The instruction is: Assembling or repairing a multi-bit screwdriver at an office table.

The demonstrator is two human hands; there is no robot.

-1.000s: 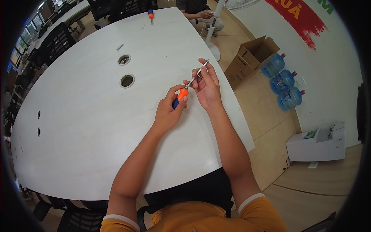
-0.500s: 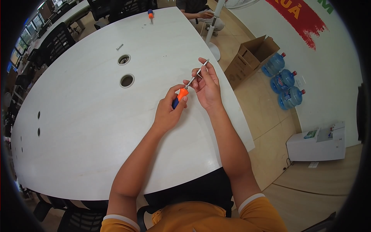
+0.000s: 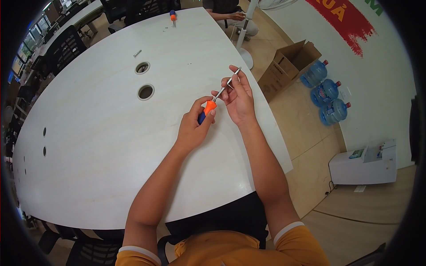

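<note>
A screwdriver (image 3: pixel 210 107) with an orange and blue handle slants up to the right above the table. My left hand (image 3: pixel 194 126) is closed around its handle. The fingers of my right hand (image 3: pixel 239 99) pinch the metal shaft toward its far end, and the tip pokes out beyond them. Farther off, a second orange and blue screwdriver (image 3: pixel 173 18) lies at the table's far edge, with some tiny bits beside it. A small metallic piece (image 3: pixel 137 53) rests near the round holes; its exact kind is too small to tell.
The white table (image 3: pixel 97 164) has round cable holes (image 3: pixel 145 92). To the right on the floor are an open cardboard box (image 3: pixel 284 71), several blue water bottles (image 3: pixel 333 111) and a white cabinet-like unit (image 3: pixel 366 166). A seated person (image 3: pixel 228 17) and a standing fan (image 3: pixel 248 26) are beyond the far edge.
The screwdriver's tip and my right hand's fingers have shifted very slightly up and to the right. My left hand keeps its hold on the handle.
</note>
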